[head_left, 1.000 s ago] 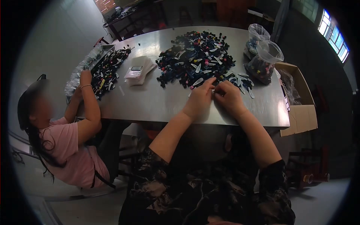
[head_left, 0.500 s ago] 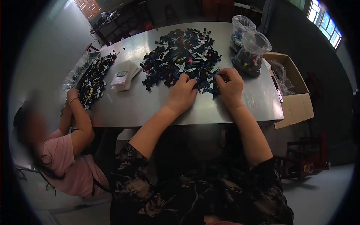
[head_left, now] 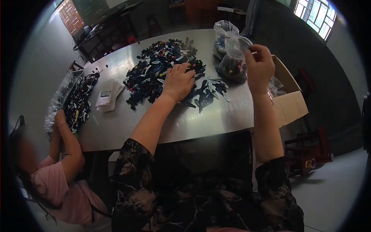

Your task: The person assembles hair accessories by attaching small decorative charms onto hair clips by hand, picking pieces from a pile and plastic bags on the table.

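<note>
A heap of dark hair clips [head_left: 148,79] with white, red and yellow pieces among them covers the middle of the metal table. My left hand [head_left: 178,82] rests on the heap's near right side, fingers spread and bent over the clips. Beside it lies a looser patch of snap hair clips [head_left: 210,92], several of them white. My right hand [head_left: 260,65] is raised at the rim of the nearer clear plastic bag [head_left: 236,48], its thumb and fingertips pinched together. Whatever is between those fingertips is too small to make out. Dark and coloured pieces show inside the bag.
A second plastic bag [head_left: 225,29] stands behind the nearer one. An open cardboard box [head_left: 290,106] is beside the table's right edge. Stacked white packets [head_left: 109,101] lie left of the heap. Further left, a person's hand [head_left: 60,116] touches another clip pile [head_left: 79,98].
My right hand has lifted from the clips to the bag's rim. My left hand has opened out onto the heap. The head view has shifted, moving the table's contents leftward.
</note>
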{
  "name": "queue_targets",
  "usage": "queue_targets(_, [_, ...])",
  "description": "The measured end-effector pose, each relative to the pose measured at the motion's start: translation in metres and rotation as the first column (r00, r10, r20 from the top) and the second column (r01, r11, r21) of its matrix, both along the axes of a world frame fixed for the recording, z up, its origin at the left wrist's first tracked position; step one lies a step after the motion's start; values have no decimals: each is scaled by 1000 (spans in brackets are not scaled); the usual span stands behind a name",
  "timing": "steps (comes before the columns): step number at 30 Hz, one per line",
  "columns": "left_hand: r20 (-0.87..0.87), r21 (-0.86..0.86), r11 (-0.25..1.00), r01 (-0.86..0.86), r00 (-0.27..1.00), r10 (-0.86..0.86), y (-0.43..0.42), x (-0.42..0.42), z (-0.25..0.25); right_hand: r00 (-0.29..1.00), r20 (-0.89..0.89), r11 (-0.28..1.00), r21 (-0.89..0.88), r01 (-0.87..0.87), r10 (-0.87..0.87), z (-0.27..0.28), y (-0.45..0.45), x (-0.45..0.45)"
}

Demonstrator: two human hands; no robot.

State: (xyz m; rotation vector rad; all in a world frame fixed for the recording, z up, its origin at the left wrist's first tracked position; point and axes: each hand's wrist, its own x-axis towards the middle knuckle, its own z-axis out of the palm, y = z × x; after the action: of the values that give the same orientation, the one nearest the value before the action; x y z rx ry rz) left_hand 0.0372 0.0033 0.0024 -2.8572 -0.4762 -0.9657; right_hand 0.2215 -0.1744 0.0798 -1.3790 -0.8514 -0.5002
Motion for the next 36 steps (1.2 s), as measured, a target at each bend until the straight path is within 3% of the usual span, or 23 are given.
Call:
queue_targets(1, [-126,-40,999,24,992,-29,6,-3,4,999,29,1000,8,18,-19,9,3,14])
queue_targets(2, [-128,-44,999,22,991,-27,14,-5,-1,1000,27,1000,4,16,-16,14,8,29])
queue_targets(4, [-253,49,999,1,967,12,27,-9,-10,977,186,989,-81,121,-105,22,20,56])
queue_targets(5, [-342,-18,997,-71,938,60,32,-13,-9,978,184,990,-82,115,-99,20,26,68])
queue_targets(7, [-333,-19,993,-114,937,101,34,-22,-10,946,283,865,-421,273,-160,14,32,81])
queue_targets(11, [-316,-25,972,-235,924,216,40,-37,-15,952,282,839,-485,247,-118,6,31,81])
queue_targets(17, [-215,15,940,-341,917,336,42,-53,-17,846,500,735,-502,455,-183,7,33,61])
queue_targets(19, [-152,54,928,-370,915,374,27,-53,-11,871,488,855,-428,293,-54,-1,34,28])
queue_targets(20, [-23,102,953,-285,957,289,20,-53,-14,883,465,843,-500,198,68,-10,38,8])
queue_targets(22, [-64,-80,991,-109,992,104,-4,-53,-8,882,359,745,-667,13,305,-39,48,-26])
queue_targets(23, [14,-55,998,43,999,-42,-15,-53,-11,870,272,656,-751,-75,412,-55,55,-36])
queue_targets(27, [-62,-58,994,89,994,-92,-38,-69,-21,872,194,533,-842,-87,450,-94,77,-51])
queue_targets(29, [-45,-211,977,-11,999,2,-32,-82,-21,884,176,583,-803,-126,433,-103,83,-48])
queue_targets(33, [22,-249,965,-76,996,85,-16,-90,-17,882,113,656,-713,-249,458,-114,82,-40])
queue_targets(36, [69,-292,956,23,998,-3,-26,-80,-11,899,89,768,-560,-311,429,-117,78,-34])
